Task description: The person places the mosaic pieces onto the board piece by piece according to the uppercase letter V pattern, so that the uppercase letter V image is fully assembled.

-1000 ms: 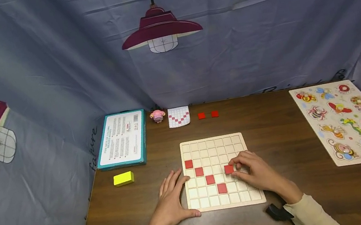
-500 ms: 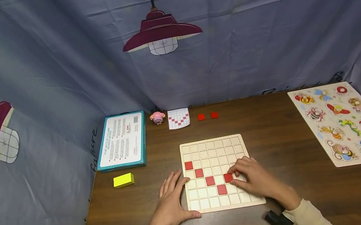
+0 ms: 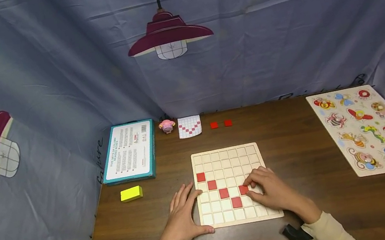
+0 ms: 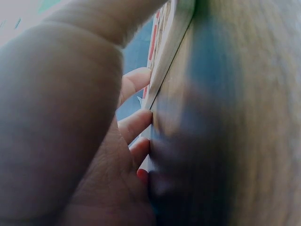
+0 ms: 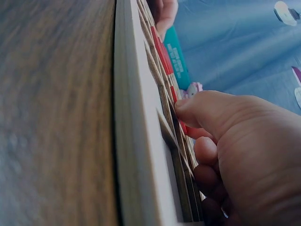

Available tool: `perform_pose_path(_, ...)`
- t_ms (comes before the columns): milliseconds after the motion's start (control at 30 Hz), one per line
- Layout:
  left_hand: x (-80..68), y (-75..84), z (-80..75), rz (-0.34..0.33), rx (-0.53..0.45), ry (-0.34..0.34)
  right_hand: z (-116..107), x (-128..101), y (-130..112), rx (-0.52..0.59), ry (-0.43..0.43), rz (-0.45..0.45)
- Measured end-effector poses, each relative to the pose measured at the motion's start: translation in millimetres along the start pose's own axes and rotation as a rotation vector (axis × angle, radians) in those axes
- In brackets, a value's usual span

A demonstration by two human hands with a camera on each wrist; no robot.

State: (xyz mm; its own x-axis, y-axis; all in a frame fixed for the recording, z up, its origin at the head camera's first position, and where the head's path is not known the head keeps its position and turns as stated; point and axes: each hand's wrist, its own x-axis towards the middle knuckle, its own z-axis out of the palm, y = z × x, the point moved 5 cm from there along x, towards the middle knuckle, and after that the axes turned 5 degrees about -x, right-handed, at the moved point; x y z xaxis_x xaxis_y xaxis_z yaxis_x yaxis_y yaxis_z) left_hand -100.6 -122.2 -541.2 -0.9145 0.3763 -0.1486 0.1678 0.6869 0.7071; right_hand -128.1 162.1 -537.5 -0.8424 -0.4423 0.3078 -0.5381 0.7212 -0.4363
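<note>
A square wooden grid board lies on the table before me. My left hand spreads along its left side, thumb at the front left corner and fingertips by the edge; in the left wrist view the fingers reach the board's side. Over the board's right half, my right hand pinches a red square tile with thumb and forefinger, down at a grid cell. In the right wrist view the thumb presses at this tile. Several red tiles sit in cells, stepping diagonally down from the left.
Behind the board lie two loose red tiles and a pattern card with a red V of squares. A pink figurine, a teal-edged box and a yellow block stand left. An insect puzzle board lies right.
My right hand has moved the red tile one row nearer and slightly left, down to a cell, and has stayed there over the last half second. The left hand stays in place.
</note>
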Motion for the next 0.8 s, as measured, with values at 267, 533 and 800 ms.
perform_pose_path(267, 3.1, 0.9, -1.1, 0.001, -0.005, 0.005, -4.6, 3.2, 0.7, -0.006, -0.012, -0.012)
perform_pose_path(533, 3.1, 2.4, -1.7, 0.005, -0.004, 0.007, -17.4, 10.0, 10.1, 0.026, -0.075, -0.029)
perform_pose_path(800, 0.7, 0.7, -1.1, 0.014, 0.004, 0.008, -45.0, 57.6, 71.1, 0.155, -0.045, 0.136)
